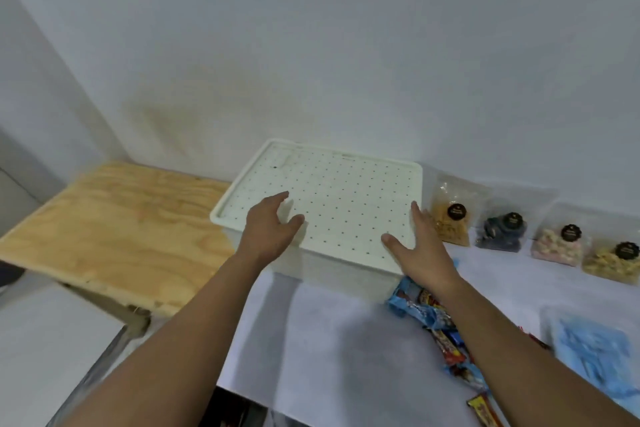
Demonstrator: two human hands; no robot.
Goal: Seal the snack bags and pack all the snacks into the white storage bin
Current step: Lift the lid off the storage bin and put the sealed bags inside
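Snack bags (533, 236) right of bin (329, 204)

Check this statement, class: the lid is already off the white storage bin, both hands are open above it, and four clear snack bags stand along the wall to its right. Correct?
One error. The head view shows the dotted lid still on the white storage bin. The left hand and right hand are open, and the four snack bags do stand there.

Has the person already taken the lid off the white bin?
No, the perforated white lid sits flat on the white storage bin, with both open hands reaching over it.
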